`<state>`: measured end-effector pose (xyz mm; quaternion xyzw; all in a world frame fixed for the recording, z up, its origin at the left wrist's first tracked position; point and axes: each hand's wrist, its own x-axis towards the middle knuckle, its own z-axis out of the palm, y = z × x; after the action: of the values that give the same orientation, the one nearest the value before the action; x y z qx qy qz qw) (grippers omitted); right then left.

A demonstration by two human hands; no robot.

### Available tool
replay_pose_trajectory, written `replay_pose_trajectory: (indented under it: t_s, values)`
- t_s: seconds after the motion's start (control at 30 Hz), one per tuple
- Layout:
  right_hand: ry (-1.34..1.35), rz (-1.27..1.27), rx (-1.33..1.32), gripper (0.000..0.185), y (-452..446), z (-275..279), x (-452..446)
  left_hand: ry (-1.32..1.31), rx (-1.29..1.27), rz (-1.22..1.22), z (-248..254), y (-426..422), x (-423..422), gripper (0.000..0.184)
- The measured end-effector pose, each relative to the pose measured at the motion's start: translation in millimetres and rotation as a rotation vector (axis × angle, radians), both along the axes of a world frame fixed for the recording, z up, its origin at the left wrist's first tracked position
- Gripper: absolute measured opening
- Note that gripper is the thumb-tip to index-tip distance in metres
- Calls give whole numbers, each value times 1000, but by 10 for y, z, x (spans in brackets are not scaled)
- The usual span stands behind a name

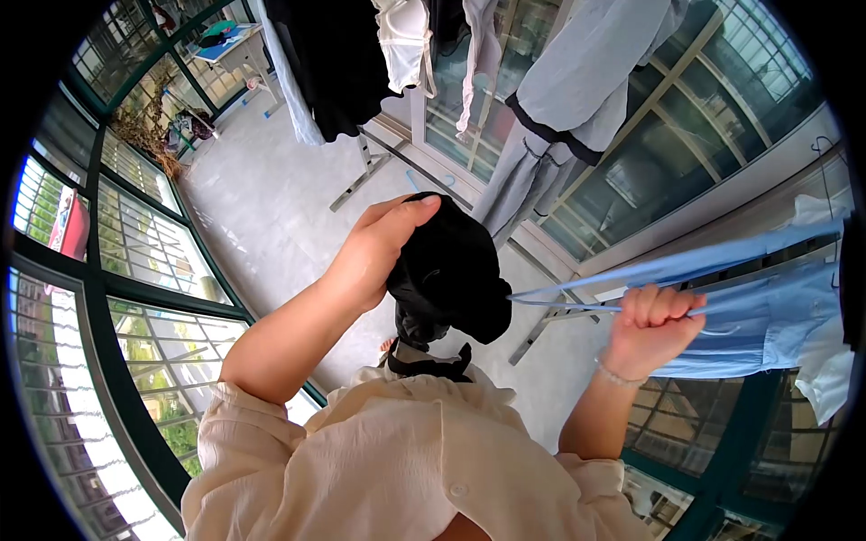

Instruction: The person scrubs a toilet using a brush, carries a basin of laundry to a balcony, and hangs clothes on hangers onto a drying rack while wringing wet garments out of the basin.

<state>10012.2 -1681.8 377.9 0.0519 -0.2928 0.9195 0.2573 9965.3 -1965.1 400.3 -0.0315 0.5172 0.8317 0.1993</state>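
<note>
My left hand [383, 239] grips a bunched black garment [451, 270] in front of my body, its thumb on top of the cloth. The kind of garment is hard to tell, as it hangs folded. To the right, my right hand [649, 329] is closed in a fist around a thin light-blue clothes hanger [577, 307]. The hanger's narrow end reaches the right edge of the black garment; whether it goes inside is hidden. Behind my right hand hangs a light-blue garment [749, 347].
A black garment [338, 63], a white bra [403, 41] and a grey garment with dark trim [577, 99] hang ahead. Metal rack legs [361, 171] stand on the grey floor [262, 189]. Windows line the left; a small table [236, 45] stands far left.
</note>
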Motion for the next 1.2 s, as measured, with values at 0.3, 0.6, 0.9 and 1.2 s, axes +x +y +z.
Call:
replay_pose_trajectory:
  t_s: [0.3,0.6,0.9,1.2]
  values:
    - [-168,-142,578,43,-376,-762,-282,375,-548,323,182,-826,-583,37]
    - [-42,-258,1091,38,-213,155,-205,645,-1241,292,-62,-1061,-623,29]
    - [319,-614,1528,29,-238,300,-125,686,-465,-323,-355,-1009,-465,26]
    - [339,-567,1574,27,-34,655,-36,968,-1190,-323,-486,-716,-836,32]
